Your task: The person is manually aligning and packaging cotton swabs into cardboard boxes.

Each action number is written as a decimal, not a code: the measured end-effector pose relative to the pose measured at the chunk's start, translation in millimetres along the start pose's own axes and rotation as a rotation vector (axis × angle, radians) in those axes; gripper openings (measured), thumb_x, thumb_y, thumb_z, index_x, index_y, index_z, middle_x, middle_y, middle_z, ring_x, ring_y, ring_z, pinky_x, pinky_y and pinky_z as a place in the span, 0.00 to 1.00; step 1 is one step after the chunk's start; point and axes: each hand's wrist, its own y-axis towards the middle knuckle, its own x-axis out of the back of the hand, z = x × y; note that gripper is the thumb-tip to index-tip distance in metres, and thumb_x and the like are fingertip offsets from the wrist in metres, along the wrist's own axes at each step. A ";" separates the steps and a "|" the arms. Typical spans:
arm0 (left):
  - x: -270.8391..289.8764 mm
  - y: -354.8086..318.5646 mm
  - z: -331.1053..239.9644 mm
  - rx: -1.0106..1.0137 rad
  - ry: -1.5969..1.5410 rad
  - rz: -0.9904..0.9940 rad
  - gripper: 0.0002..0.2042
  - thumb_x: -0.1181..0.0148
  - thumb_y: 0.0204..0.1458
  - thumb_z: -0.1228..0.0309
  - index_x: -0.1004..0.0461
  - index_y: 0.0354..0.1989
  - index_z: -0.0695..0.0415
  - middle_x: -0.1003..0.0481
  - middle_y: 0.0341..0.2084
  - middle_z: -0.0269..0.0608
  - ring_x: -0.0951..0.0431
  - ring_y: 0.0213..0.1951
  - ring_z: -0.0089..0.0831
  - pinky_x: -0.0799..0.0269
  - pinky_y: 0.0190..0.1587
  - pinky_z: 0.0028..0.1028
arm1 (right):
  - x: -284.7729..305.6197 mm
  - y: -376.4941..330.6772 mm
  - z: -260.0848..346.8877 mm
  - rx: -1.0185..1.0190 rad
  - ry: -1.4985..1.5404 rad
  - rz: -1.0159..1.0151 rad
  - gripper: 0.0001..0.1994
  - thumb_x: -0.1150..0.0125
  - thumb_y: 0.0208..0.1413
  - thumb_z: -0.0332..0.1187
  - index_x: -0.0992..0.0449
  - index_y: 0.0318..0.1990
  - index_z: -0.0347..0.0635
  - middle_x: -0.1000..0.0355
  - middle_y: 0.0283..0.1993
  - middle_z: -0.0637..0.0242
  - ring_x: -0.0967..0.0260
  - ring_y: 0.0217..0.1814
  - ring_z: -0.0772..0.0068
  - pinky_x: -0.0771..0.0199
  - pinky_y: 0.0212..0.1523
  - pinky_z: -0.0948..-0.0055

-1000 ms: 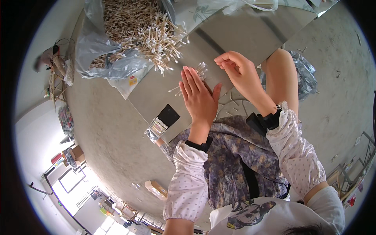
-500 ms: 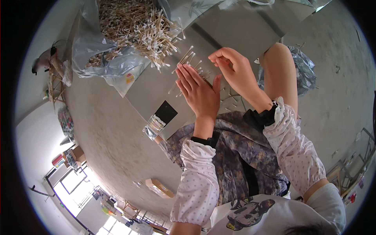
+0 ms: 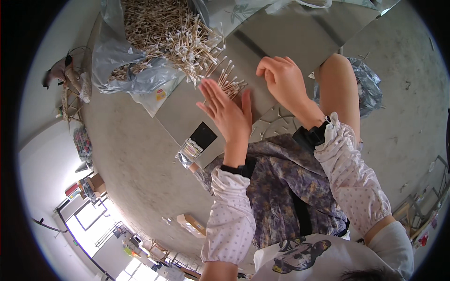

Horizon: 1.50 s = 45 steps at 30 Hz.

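Note:
My left hand [image 3: 228,112] lies open, fingers stretched out, its edge beside a loose bunch of cotton swabs [image 3: 229,84] on the smooth grey tabletop [image 3: 281,42]. The fingers touch or nearly touch the swab sticks; the palm side is hidden. To the right, my right hand [image 3: 285,82] hovers with its fingers curled in. Their tips are out of sight, so I cannot tell whether anything is between them. Past the left hand, a big heap of cotton swabs [image 3: 164,37] spills out of a grey plastic bag [image 3: 110,58].
Nearer me at the left stands a small clear pack of swabs [image 3: 191,149] beside a black flap [image 3: 204,135]. A few stray swabs [image 3: 281,114] lie close to my lap. A dark plastic bag [image 3: 368,86] sits beyond my knee [image 3: 337,89]. On the floor is an open cardboard box [image 3: 191,225].
My left hand has shifted left and turned a little, uncovering more of the swab bunch. My right hand has curled further in and moved slightly right. The whole view has shifted slightly.

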 end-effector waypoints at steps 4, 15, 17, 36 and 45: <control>12.9 -13.8 0.0 0.010 -0.048 -0.049 0.42 0.48 0.62 0.51 0.61 0.73 0.67 0.53 0.72 0.61 0.57 0.74 0.53 0.68 0.71 0.57 | 2.5 5.0 1.1 -0.121 0.159 -0.031 0.06 0.45 0.52 0.22 0.23 0.32 0.44 0.27 0.24 0.64 0.28 0.32 0.60 0.29 0.38 0.60; 11.8 -8.0 8.1 0.034 -0.039 -0.071 0.28 0.44 0.61 0.60 0.41 0.66 0.60 0.30 0.57 0.48 0.34 0.62 0.48 0.63 0.70 0.59 | -4.3 -0.5 9.8 -0.064 0.258 0.042 0.13 0.53 0.49 0.15 0.23 0.36 0.40 0.27 0.28 0.64 0.29 0.30 0.65 0.30 0.32 0.66; 16.8 -8.7 12.0 0.042 -0.073 -0.058 0.28 0.43 0.60 0.60 0.40 0.65 0.59 0.29 0.53 0.45 0.32 0.60 0.47 0.62 0.70 0.59 | -4.7 -0.4 8.9 -0.045 0.265 0.033 0.14 0.53 0.48 0.15 0.23 0.37 0.40 0.27 0.29 0.64 0.29 0.31 0.65 0.30 0.32 0.66; 4.1 -33.8 -37.1 -0.086 -0.021 0.169 0.47 0.44 0.57 0.47 0.56 0.69 0.76 0.52 0.69 0.70 0.55 0.72 0.58 0.59 0.72 0.50 | -3.9 -4.7 11.0 -0.139 0.277 0.080 0.07 0.46 0.52 0.21 0.23 0.35 0.42 0.24 0.32 0.63 0.26 0.35 0.60 0.27 0.35 0.62; -2.1 -10.6 -5.6 -0.179 -0.083 0.099 0.48 0.42 0.55 0.47 0.57 0.71 0.71 0.50 0.70 0.64 0.50 0.72 0.55 0.55 0.71 0.50 | -7.1 -2.7 11.1 -0.092 0.264 0.054 0.13 0.51 0.51 0.15 0.23 0.38 0.39 0.26 0.30 0.64 0.26 0.33 0.68 0.28 0.34 0.70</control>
